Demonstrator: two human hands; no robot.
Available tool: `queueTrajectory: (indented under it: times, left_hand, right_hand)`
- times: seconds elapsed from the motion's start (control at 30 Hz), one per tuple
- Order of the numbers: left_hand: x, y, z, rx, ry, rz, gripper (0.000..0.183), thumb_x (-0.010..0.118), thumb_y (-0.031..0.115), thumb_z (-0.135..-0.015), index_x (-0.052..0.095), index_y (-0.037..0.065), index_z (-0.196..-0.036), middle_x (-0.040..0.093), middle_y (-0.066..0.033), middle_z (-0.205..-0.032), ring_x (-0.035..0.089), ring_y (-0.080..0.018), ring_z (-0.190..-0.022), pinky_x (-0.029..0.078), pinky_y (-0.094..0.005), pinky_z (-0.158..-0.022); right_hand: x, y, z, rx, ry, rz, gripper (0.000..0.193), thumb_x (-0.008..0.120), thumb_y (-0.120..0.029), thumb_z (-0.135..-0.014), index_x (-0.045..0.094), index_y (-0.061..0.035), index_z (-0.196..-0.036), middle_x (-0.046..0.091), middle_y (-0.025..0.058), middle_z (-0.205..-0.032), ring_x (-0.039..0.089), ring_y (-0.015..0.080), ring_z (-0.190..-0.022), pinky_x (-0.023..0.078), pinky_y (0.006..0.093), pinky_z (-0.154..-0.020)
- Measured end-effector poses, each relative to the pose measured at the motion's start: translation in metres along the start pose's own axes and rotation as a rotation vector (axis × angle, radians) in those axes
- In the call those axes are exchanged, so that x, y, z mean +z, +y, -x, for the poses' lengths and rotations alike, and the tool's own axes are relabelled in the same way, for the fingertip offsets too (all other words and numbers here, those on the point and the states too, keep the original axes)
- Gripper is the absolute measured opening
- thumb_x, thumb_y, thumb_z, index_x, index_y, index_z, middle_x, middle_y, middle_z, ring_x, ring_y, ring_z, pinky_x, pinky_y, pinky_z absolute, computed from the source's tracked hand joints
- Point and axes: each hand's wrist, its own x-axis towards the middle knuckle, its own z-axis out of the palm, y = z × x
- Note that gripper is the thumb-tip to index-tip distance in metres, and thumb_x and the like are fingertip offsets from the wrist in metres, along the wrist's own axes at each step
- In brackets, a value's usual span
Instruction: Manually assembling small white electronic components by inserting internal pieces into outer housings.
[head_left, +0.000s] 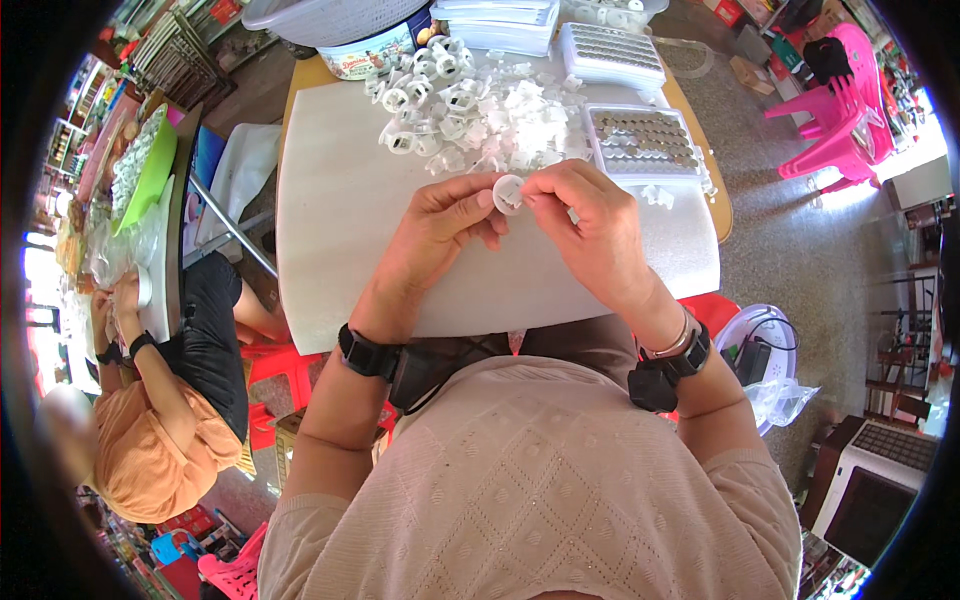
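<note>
My left hand (440, 232) and my right hand (590, 225) meet over the white table top (330, 200), both pinching one small round white plastic part (508, 193) between fingertips. Just beyond the hands lies a heap of several similar white plastic parts (470, 115). To the right of the heap sits a white tray of small round metal pieces (643, 138), and a second such tray (610, 50) lies farther back. A single loose white piece (657, 196) rests beside my right hand.
A white basket (330, 18) and a round tin (375, 55) stand at the table's far edge. Another person in an orange shirt (150, 440) sits at a table to my left. Pink plastic chairs (835, 110) stand at the right, a bucket (755, 345) by my right elbow.
</note>
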Motion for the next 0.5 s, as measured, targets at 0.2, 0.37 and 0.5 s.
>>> queueTrajectory:
  times: [0.2,0.37,0.5]
  left_hand:
    - [0.003,-0.001,-0.002,0.005,-0.012,-0.053,0.029,0.057,0.014,-0.092,0.06,-0.002,-0.116,0.064,-0.0067,-0.096,0.06,-0.0143,-0.08,0.05,-0.0272,-0.065]
    - [0.014,0.0,0.0,0.092,0.17,-0.285,0.024,0.055,0.014,-0.093,0.062,-0.001,-0.11,0.062,-0.0048,-0.085,0.058,-0.0105,-0.074,0.048,-0.0247,-0.061]
    - [0.018,-0.004,0.001,0.142,0.205,-0.355,0.021,0.058,0.011,-0.091,0.062,-0.001,-0.107,0.061,-0.0037,-0.082,0.057,-0.0086,-0.068,0.047,-0.0231,-0.058]
  right_hand:
    - [-0.001,0.009,-0.001,0.394,-0.043,-0.347,0.013,0.064,-0.003,-0.08,0.06,0.0004,-0.091,0.061,0.0063,-0.076,0.057,0.0143,-0.064,0.046,0.0278,-0.057]
    - [-0.005,0.013,0.0,0.656,-0.148,-0.654,0.013,0.063,-0.005,-0.083,0.06,0.0001,-0.094,0.061,0.0012,-0.081,0.052,0.0058,-0.069,0.043,0.0208,-0.062]
    - [0.005,0.021,0.006,0.632,-0.118,-0.53,0.017,0.066,-0.008,-0.079,0.06,0.0014,-0.092,0.062,0.0041,-0.078,0.054,0.0073,-0.063,0.044,0.0233,-0.056]
